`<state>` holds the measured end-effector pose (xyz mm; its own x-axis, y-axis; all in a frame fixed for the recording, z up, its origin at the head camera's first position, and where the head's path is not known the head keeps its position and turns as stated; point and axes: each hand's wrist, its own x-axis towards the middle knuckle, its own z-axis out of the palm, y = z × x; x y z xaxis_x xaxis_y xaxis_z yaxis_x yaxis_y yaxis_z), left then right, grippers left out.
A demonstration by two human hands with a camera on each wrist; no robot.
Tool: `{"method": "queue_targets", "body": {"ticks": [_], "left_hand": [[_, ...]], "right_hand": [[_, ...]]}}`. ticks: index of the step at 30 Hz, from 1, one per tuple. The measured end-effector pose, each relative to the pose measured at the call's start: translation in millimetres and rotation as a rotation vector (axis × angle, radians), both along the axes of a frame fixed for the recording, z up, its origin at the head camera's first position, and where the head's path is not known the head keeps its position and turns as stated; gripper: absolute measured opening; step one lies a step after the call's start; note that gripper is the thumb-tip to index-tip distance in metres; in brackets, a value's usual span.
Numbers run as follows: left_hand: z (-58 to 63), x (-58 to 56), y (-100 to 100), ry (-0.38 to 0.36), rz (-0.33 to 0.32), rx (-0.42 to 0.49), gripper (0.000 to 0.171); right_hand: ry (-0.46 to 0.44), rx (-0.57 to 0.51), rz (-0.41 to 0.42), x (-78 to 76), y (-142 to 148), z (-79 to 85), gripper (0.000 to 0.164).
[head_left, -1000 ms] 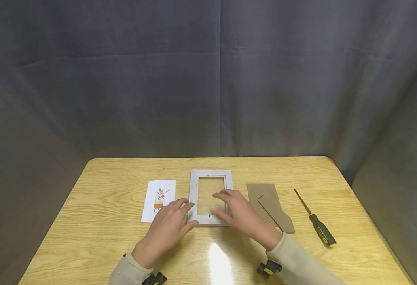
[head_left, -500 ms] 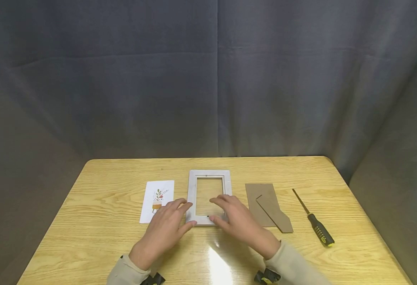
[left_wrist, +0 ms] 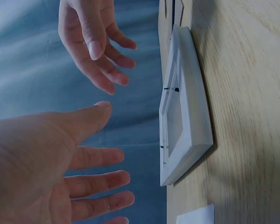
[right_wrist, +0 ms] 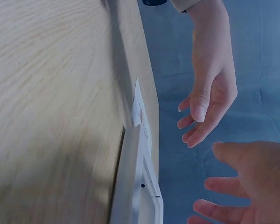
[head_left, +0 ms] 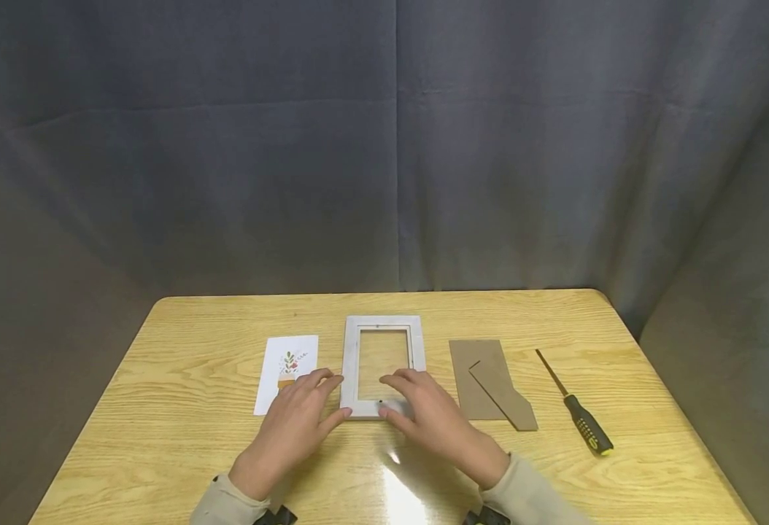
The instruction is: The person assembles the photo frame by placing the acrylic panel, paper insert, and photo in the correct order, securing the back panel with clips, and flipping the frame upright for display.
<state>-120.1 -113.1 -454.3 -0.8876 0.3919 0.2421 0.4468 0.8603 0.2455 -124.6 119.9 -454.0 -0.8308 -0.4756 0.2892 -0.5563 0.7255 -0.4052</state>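
Observation:
A white picture frame [head_left: 350,364] lies flat on the table, its opening showing bare wood through it. My left hand [head_left: 295,419] hovers above the table at the frame's near left corner, fingers relaxed and spread, holding nothing. Over the near right corner hangs my right hand [head_left: 433,421], also loose and holding nothing. In the left wrist view the frame [left_wrist: 196,102] sits apart from both hands, with small dark tabs along its inner edge. The right wrist view shows the frame [right_wrist: 130,179] below the fingers, too. A printed card [head_left: 273,372] with a plant drawing lies partly behind my left hand.
To the right lies a brown backing board [head_left: 473,397] with an angled stand leg [head_left: 512,401] on it. Farther right is a screwdriver [head_left: 584,423] with a black and yellow handle. Dark curtains [head_left: 384,146] rise behind the wooden table [head_left: 181,408].
Both hands stay over the frame in nearly the same pose. The whole scene has shifted slightly left in the head view.

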Motion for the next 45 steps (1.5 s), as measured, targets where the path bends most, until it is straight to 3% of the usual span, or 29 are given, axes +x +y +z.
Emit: {"method": "queue_targets", "body": {"ticks": [11,29,37,45], "left_hand": [[-8.2,-2.9,-12.2,-0.021,0.044,0.019,0.053],[-21.6,-19.4,-31.1,-0.013,0.119,0.014,0.054],[-22.9,-21.9,-33.1,-0.079,0.174,-0.013,0.062],[-26.7,-25.6,-34.2,-0.111,0.178,-0.049,0.070]], "right_hand": [[-0.007,0.011,-0.016,0.9,-6.0,-10.2,0.047],[-0.025,0.024,0.003,-4.7,-22.7,-13.7,0.048],[-0.024,0.019,0.009,-5.7,-29.0,-14.8,0.047],[-0.037,0.030,0.014,-6.8,-32.4,-16.7,0.047]]}}
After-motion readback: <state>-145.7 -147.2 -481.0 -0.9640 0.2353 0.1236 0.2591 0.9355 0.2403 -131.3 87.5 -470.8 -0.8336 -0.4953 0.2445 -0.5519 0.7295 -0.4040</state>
